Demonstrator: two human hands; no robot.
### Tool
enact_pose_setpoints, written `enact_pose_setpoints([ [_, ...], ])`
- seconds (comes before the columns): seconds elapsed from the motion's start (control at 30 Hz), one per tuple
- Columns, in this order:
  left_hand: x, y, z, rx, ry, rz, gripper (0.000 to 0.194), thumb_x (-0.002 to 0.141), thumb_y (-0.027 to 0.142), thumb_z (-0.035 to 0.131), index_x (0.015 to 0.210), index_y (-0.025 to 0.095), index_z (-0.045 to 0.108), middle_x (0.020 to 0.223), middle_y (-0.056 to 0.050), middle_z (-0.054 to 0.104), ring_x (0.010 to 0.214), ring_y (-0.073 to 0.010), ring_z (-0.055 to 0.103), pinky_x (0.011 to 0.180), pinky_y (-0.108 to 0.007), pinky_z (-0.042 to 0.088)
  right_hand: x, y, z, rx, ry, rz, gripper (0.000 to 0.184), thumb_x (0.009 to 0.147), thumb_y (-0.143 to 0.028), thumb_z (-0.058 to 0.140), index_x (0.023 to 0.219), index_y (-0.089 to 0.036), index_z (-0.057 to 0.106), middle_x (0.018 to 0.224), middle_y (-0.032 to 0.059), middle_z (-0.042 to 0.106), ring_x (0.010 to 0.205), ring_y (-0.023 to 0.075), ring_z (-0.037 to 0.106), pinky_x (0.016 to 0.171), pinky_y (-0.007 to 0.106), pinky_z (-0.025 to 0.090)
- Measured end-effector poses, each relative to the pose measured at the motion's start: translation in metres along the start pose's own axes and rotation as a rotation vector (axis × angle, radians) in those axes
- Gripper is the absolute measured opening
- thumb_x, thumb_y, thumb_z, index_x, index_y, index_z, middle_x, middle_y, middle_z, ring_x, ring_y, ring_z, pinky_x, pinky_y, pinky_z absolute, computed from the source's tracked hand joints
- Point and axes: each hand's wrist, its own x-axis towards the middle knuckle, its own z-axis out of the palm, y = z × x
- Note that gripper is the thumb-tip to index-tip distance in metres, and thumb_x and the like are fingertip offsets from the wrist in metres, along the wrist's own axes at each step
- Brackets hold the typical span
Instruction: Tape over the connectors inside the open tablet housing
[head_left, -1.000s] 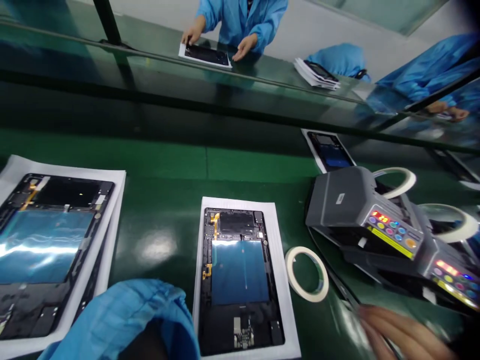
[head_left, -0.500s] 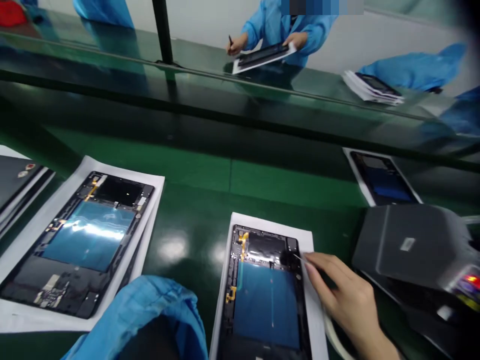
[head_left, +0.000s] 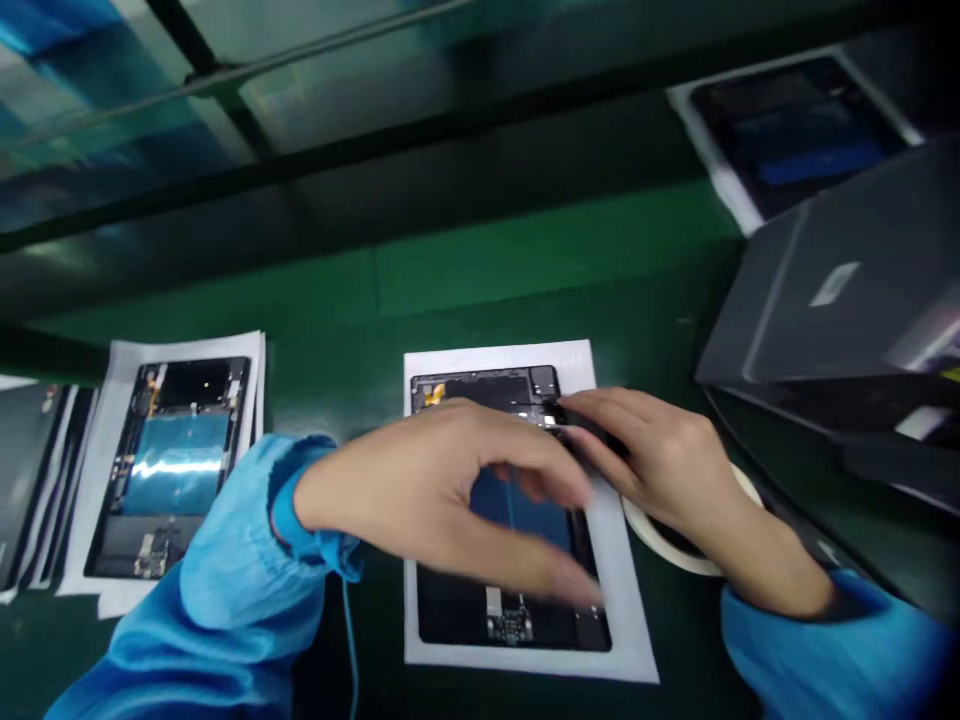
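The fingers of the left hand (head_left: 457, 490) are loosely spread and released, blurred above the middle of the central tablet (head_left: 450, 610), with nothing seen between them; half a second earlier only the blue sleeve was shown on that side. The fingertips of the right hand (head_left: 667, 460) are brought close together at the tablet's upper right edge, as in the earlier frame; whether a thin item is pinched there cannot be told. The opened tablet is noted at lower centre of the frame, flat on a white sheet (head_left: 626, 625), its black rectangular body fitted with glossy blue film and an orange flex strip. The film is largely covered by the left hand. Beneath the right wrist, a smooth cream tape ring (head_left: 656, 540) is partly hidden. Wrinkled blue fabric is observed at both cuffs, a thin cord (head_left: 351, 640) hanging below the left one. At left, a second tablet (head_left: 180, 465) with reflective film is laid on layered white sheets, beside a stack (head_left: 22, 480) cut off by the frame edge. At upper right, a third tablet (head_left: 802, 130) is blurred, and an angular grey machine (head_left: 862, 250) is cut off, its panel illegible. The co-worker's hands seen earlier are now out of view.
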Motion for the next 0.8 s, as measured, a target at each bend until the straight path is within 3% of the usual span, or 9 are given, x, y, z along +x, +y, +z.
enact_pose_setpoints([
  [0.07,0.016,-0.001,0.016,0.193,-0.051,0.046,0.019,0.093,0.036,0.073,0.100,0.019,0.070,0.092,-0.001,0.072,0.081,-0.0172,0.068,0.070,-0.028,0.055,0.001,0.001,-0.002,0.024,0.022,0.014,0.022,0.102,-0.030,0.053,0.110,-0.017,0.068,0.102,0.0070,0.076,0.086,0.0199,0.074,0.070,0.031,0.057],
  [0.17,0.032,-0.011,0.042,0.590,-0.017,0.107,0.009,0.097,0.022,0.064,0.096,0.014,0.067,0.085,-0.005,0.070,0.077,-0.0209,0.067,0.066,-0.032,0.053,0.002,0.003,-0.006,0.079,0.117,0.053,0.019,0.101,-0.026,0.056,0.108,-0.015,0.069,0.099,0.0073,0.076,0.085,0.0181,0.073,0.068,0.028,0.056],
  [0.27,0.044,-0.017,0.059,0.769,-0.017,0.210,0.008,0.096,0.013,0.060,0.090,0.013,0.065,0.080,-0.005,0.067,0.074,-0.0218,0.066,0.061,-0.032,0.051,0.001,0.005,-0.012,0.150,0.229,0.101,0.017,0.100,-0.024,0.057,0.108,-0.016,0.069,0.095,0.0067,0.075,0.084,0.0167,0.072,0.069,0.026,0.056],
  [0.4,0.060,-0.010,0.065,0.838,-0.080,0.308,0.017,0.095,0.006,0.054,0.083,0.012,0.064,0.075,-0.006,0.065,0.071,-0.0223,0.067,0.059,-0.032,0.048,-0.003,0.007,-0.017,0.192,0.303,0.130,0.018,0.100,-0.024,0.055,0.110,-0.020,0.070,0.094,0.0055,0.075,0.083,0.0173,0.072,0.070,0.028,0.056],
  [0.6,0.078,0.003,0.069,0.857,-0.278,0.265,0.025,0.096,0.005,0.049,0.077,0.012,0.065,0.073,-0.009,0.066,0.072,-0.0241,0.069,0.058,-0.031,0.044,-0.004,0.008,-0.022,0.175,0.329,0.093,0.019,0.101,-0.025,0.054,0.110,-0.019,0.069,0.090,0.0057,0.075,0.080,0.0169,0.072,0.066,0.028,0.055],
  [0.8,0.074,-0.001,0.073,0.785,-0.204,0.080,0.018,0.092,0.010,0.053,0.082,0.012,0.068,0.076,-0.010,0.068,0.071,-0.0238,0.068,0.057,-0.031,0.044,-0.008,0.009,-0.022,0.197,0.319,0.106,0.020,0.101,-0.028,0.053,0.110,-0.021,0.070,0.091,0.0040,0.075,0.081,0.0167,0.072,0.068,0.029,0.055],
])
